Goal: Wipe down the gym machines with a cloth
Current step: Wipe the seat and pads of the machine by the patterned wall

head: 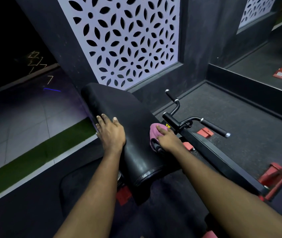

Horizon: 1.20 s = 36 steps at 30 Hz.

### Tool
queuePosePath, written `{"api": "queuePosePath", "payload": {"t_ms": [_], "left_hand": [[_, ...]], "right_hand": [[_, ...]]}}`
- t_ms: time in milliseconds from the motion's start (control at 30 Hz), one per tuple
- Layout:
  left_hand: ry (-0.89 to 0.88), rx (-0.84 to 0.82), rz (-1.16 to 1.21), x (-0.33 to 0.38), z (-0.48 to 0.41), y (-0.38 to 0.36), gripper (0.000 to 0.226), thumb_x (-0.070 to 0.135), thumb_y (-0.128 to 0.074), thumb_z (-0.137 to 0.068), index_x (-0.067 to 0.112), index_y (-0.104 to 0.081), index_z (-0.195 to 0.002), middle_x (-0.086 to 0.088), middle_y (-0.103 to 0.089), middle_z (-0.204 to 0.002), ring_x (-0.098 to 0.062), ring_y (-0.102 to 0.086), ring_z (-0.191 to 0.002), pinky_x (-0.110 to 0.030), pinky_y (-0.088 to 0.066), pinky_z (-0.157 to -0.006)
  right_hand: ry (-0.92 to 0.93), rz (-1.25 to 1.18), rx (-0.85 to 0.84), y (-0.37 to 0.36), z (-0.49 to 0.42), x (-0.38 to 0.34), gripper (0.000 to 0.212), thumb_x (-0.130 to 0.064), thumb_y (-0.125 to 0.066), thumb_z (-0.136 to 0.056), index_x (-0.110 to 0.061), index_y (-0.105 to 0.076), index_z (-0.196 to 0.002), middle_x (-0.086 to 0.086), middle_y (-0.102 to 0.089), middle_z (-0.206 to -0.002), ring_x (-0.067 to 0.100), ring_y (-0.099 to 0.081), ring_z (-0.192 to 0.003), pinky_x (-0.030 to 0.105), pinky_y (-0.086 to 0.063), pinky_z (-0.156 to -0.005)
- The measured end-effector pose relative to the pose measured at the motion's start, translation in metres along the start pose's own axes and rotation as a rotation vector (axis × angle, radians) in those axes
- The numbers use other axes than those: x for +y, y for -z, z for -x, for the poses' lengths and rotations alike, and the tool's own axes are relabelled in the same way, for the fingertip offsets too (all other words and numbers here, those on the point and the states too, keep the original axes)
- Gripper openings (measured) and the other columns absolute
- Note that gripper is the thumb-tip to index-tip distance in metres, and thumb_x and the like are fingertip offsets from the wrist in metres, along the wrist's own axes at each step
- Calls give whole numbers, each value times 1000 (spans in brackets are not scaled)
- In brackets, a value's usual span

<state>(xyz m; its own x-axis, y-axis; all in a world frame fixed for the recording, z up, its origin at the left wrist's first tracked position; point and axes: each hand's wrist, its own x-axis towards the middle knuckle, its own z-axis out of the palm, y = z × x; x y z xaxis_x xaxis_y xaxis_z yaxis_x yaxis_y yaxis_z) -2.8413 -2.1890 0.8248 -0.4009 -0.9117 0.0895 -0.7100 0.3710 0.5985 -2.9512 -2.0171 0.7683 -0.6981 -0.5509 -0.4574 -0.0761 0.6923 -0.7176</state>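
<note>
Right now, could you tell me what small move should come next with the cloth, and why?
Probably sweep the right hand and the pink cloth leftward across the black pad. The cloth sits at the pad's right edge, so most of the pad lies to its left; the left hand rests flat on it.

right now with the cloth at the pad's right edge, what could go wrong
1. The right hand presses the pink cloth at the right edge of the black pad, close to the black handle bar; a wide stroke could knock the knuckles on it.
2. The cloth is bunched up, so it may wipe only a narrow strip.
3. The left hand lies flat on the pad's left side; that patch could get missed.
</note>
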Motion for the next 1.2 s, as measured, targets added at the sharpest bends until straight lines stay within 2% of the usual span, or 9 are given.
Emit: {"api": "queuePosePath", "payload": {"t_ms": [133, 200, 367, 467, 667, 867, 1000, 1100, 1200], "left_hand": [[-1, 1, 15, -1, 1, 0, 60, 36, -30, -109, 9, -17, -160, -9, -9, -169, -32, -12, -155, -53, -14, -122], [-6, 4, 22, -3, 1, 0, 59, 36, -29, -109, 9, -17, -160, -9, -8, -169, -32, -11, -155, -53, -13, -123], [-13, 1, 21, -5, -1, -2, 60, 36, -30, -109, 9, -17, -161, -9, -8, -169, -32, -11, -155, -55, -13, -123], [-12, -7, 25, -5, -2, -2, 60, 36, -30, -109, 9, -17, -161, -9, -8, -169, -33, -11, -155, -56, -13, -122], [-23, 3, 38, -8, -3, -3, 59, 35, -31, -108, 9, -19, -160, -10, -11, -169, -33, -12, -154, -54, -15, -122], [-32, 10, 40, -9, -4, -5, 60, 36, -30, -108, 8, -18, -160, -12, -11, -169, -34, -13, -154, -54, -16, -123], [-40, 22, 24, -7, -2, -6, 61, 37, -27, -108, 7, -17, -160, -13, -12, -168, -35, -14, -154, -54, -16, -124], [-36, 20, 28, -8, -3, -5, 61, 38, -26, -108, 8, -17, -160, -12, -11, -169, -34, -13, -154, -54, -16, -123], [-33, 15, 40, -8, 0, -3, 60, 37, -27, -108, 8, -18, -160, -11, -11, -169, -34, -13, -154, -54, -16, -122]], "right_hand": [[10, 91, 66, 1, 5, 16, 70, -43, -35, -80, -53, -39, -150, -5, -18, -170, 26, -32, -150, 48, -30, -120], [-28, 103, 60, 2, 13, 30, 63, -40, -40, -89, -50, -40, -151, -4, -20, -169, 22, -31, -151, 44, -30, -121], [-184, 80, 73, 9, -13, 35, 59, -35, -43, -100, -48, -31, -156, 4, -8, -171, 33, -33, -149, 41, -27, -119], [-172, 54, 72, 19, -24, 30, 61, -28, -42, -102, -47, -26, -158, 9, -3, -171, 35, -29, -150, 37, -24, -120], [-208, 28, 132, 15, -9, 59, 57, -32, -48, -100, -44, -37, -155, 14, -23, -167, 35, -33, -149, 46, -30, -121], [-306, -52, 159, 26, -25, 42, 56, -33, -46, -94, -50, -45, -147, 12, -40, -159, 37, -46, -139, 42, -37, -117], [-202, 19, 127, 27, -45, 4, 46, -26, -46, -97, -40, -56, -139, 13, -48, -153, 37, -49, -136, 38, -39, -112], [-93, 97, 131, 23, -43, -14, 25, -35, -53, -95, -42, -64, -117, 5, -57, -144, 35, -55, -128, 39, -44, -106], [30, 129, 106, 18, -21, 2, 39, -35, -51, -101, -44, -56, -139, 1, -43, -158, 32, -46, -139, 39, -37, -113]]}}
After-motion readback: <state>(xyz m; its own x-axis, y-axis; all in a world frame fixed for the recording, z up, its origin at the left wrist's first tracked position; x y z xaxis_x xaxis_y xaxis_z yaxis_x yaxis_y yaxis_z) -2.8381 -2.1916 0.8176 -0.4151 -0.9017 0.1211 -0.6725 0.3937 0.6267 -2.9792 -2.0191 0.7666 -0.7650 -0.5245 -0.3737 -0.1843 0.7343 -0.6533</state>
